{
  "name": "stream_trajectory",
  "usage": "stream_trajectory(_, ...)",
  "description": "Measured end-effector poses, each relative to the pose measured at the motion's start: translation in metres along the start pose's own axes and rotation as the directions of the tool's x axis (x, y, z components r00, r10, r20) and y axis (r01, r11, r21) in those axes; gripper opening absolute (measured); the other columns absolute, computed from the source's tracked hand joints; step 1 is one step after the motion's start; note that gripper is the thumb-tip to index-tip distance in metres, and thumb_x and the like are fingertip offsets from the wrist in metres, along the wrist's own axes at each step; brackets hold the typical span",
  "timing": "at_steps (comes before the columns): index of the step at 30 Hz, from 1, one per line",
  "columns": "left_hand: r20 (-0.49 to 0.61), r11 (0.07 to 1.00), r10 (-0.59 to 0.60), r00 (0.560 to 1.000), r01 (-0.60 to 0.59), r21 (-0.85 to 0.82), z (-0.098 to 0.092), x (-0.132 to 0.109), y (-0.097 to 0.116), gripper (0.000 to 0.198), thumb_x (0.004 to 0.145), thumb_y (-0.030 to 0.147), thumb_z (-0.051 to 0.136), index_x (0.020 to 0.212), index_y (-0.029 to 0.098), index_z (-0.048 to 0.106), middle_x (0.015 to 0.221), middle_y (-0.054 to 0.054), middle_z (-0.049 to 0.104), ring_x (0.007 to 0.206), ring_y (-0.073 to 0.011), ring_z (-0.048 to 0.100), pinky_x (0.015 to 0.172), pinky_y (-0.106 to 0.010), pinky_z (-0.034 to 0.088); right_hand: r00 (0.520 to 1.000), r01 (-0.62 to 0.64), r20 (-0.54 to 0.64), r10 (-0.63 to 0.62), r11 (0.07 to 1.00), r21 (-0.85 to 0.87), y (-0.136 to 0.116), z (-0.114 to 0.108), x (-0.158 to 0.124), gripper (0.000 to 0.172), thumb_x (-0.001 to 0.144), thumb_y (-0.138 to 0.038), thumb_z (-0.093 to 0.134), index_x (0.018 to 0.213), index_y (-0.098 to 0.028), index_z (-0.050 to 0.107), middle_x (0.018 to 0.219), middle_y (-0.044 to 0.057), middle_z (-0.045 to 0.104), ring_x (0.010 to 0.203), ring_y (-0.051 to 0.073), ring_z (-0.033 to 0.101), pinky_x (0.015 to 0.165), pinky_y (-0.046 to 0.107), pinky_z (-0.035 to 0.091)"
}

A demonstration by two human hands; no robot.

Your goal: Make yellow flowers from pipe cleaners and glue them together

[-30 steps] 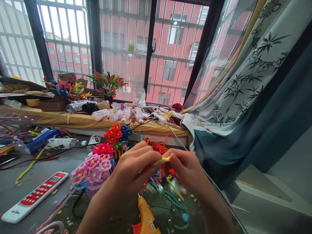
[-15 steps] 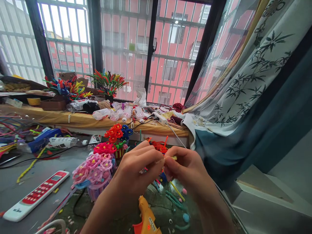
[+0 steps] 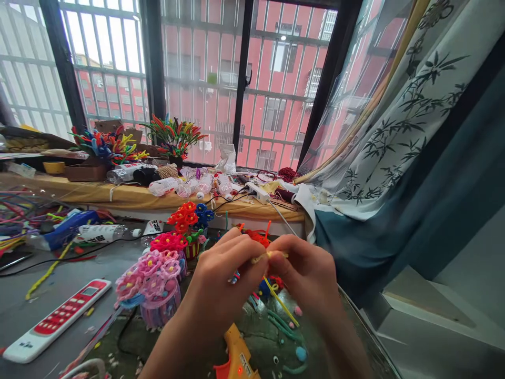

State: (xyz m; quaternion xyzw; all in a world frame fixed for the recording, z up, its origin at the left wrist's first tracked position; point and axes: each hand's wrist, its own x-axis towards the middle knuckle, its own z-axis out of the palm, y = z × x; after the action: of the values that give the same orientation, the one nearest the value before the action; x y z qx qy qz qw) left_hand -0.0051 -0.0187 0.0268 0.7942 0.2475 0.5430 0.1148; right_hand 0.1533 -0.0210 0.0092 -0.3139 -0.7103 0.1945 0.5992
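My left hand (image 3: 232, 266) and my right hand (image 3: 302, 268) meet above the table, fingertips pinched together. Between them is a short piece of pale yellow pipe cleaner (image 3: 259, 258), mostly covered by the fingers. Below the hands, a longer yellow pipe cleaner (image 3: 282, 301) lies on the dark tabletop among teal pipe cleaner pieces (image 3: 281, 322). An orange glue gun (image 3: 239, 351) with a lit red light rests under my left forearm. Left of my left hand stands a pot of pink fuzzy flowers (image 3: 160, 279), with red flowers (image 3: 183, 218) behind it.
A white and red remote control (image 3: 59, 318) lies at the left. Plastic bottles (image 3: 100, 232) and a black cable sit behind it. The window ledge (image 3: 130, 197) carries more bottles, a power strip (image 3: 258, 193) and potted pipe cleaner plants (image 3: 175, 138). A curtain (image 3: 390, 158) hangs at the right.
The right hand's fingers have shifted and curled in closer to the left fingertips. More of the pale yellow piece shows between the hands, and more of the yellow pipe cleaner on the table shows.
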Motion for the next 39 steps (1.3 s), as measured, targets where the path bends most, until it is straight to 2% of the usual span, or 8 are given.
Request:
stream_trajectory(5, 0.038, 0.982, 0.172, 0.984, -0.174, 0.067, -0.006, 0.001, -0.008, 0.024, 0.092, 0.006, 0.055, 0.071, 0.017, 0.056, 0.061, 0.004, 0.048, 0.063, -0.0117, 0.042, 0.059, -0.023, 0.037, 0.863, -0.479, 0.366, 0.349, 0.796, 0.371, 0.007, 0.0, 0.002, 0.053, 0.089, -0.065, 0.059, 0.068, -0.017, 0.058, 0.05, -0.003, 0.056, 0.04, 0.007, 0.048, 0.04, 0.018, 0.033)
stream_trajectory(14, 0.039, 0.992, 0.106, 0.994, -0.108, 0.06, -0.003, 0.002, -0.014, 0.028, 0.089, 0.007, 0.054, 0.064, 0.017, 0.055, 0.058, 0.004, 0.045, 0.061, -0.0116, 0.041, 0.057, -0.023, 0.035, 0.841, -0.541, 0.296, 0.454, 0.682, 0.492, 0.004, 0.001, 0.002, 0.038, 0.081, -0.049, 0.078, 0.07, -0.016, 0.063, 0.052, -0.005, 0.057, 0.039, 0.006, 0.047, 0.039, 0.018, 0.034)
stream_trajectory(20, 0.119, 0.884, -0.357, 0.927, 0.376, -0.277, 0.003, 0.0, -0.006, 0.023, 0.088, 0.024, 0.057, 0.066, 0.017, 0.056, 0.059, 0.005, 0.041, 0.057, -0.0098, 0.036, 0.053, -0.024, 0.028, 0.976, 0.009, -0.212, -0.04, 0.989, -0.146, -0.003, 0.014, -0.003, 0.016, 0.089, -0.022, 0.068, 0.074, -0.02, 0.066, 0.058, -0.003, 0.063, 0.049, 0.011, 0.057, 0.048, 0.022, 0.043)
stream_trajectory(25, 0.301, 0.395, -0.607, 0.735, 0.608, -0.689, 0.012, -0.003, 0.007, 0.023, 0.077, 0.031, 0.063, 0.061, 0.017, 0.052, 0.059, 0.004, 0.039, 0.058, -0.0098, 0.031, 0.055, -0.023, 0.03, 0.747, 0.451, -0.12, -0.654, 0.631, -0.631, 0.003, 0.013, -0.014, 0.027, 0.088, 0.002, 0.053, 0.09, -0.021, 0.066, 0.07, 0.004, 0.073, 0.065, 0.019, 0.068, 0.065, 0.03, 0.056)
stream_trajectory(29, 0.526, 0.065, -0.589, 0.613, 0.685, -0.726, 0.014, -0.006, 0.013, 0.027, 0.074, 0.03, 0.063, 0.057, 0.019, 0.047, 0.052, 0.008, 0.022, 0.052, -0.0086, 0.018, 0.048, -0.022, 0.024, 0.778, 0.514, 0.085, -0.623, 0.552, -0.657, 0.007, 0.005, -0.02, 0.031, 0.088, 0.002, 0.058, 0.108, -0.019, 0.069, 0.093, 0.009, 0.078, 0.083, 0.023, 0.072, 0.077, 0.034, 0.058)
stream_trajectory(32, 0.376, 0.259, -0.584, 0.72, 0.603, -0.754, 0.014, -0.005, 0.015, 0.026, 0.079, 0.029, 0.063, 0.06, 0.019, 0.05, 0.054, 0.007, 0.029, 0.053, -0.0091, 0.023, 0.048, -0.023, 0.025, 0.816, 0.433, -0.172, -0.552, 0.78, -0.452, 0.006, 0.006, -0.014, 0.029, 0.089, -0.002, 0.061, 0.101, -0.026, 0.071, 0.079, 0.002, 0.076, 0.072, 0.019, 0.071, 0.069, 0.03, 0.057)
stream_trajectory(35, 0.123, 0.622, -0.505, 0.854, 0.46, -0.634, 0.014, -0.004, 0.017, 0.023, 0.086, 0.028, 0.062, 0.066, 0.018, 0.057, 0.061, 0.005, 0.042, 0.058, -0.0097, 0.034, 0.053, -0.023, 0.03, 0.949, 0.129, -0.288, -0.128, 0.992, -0.017, 0.003, 0.009, -0.004, 0.013, 0.089, -0.02, 0.071, 0.099, -0.027, 0.072, 0.08, 0.0, 0.075, 0.067, 0.015, 0.069, 0.062, 0.025, 0.056)
stream_trajectory(39, -0.031, 0.847, -0.382, 0.924, 0.336, -0.411, 0.015, -0.005, 0.016, 0.017, 0.092, 0.023, 0.057, 0.076, 0.02, 0.063, 0.065, 0.005, 0.053, 0.059, -0.0095, 0.043, 0.054, -0.022, 0.035, 0.959, -0.229, -0.057, 0.276, 0.88, 0.416, 0.001, 0.01, 0.001, 0.021, 0.082, -0.042, 0.078, 0.087, -0.022, 0.075, 0.072, 0.001, 0.072, 0.06, 0.014, 0.065, 0.056, 0.023, 0.054)
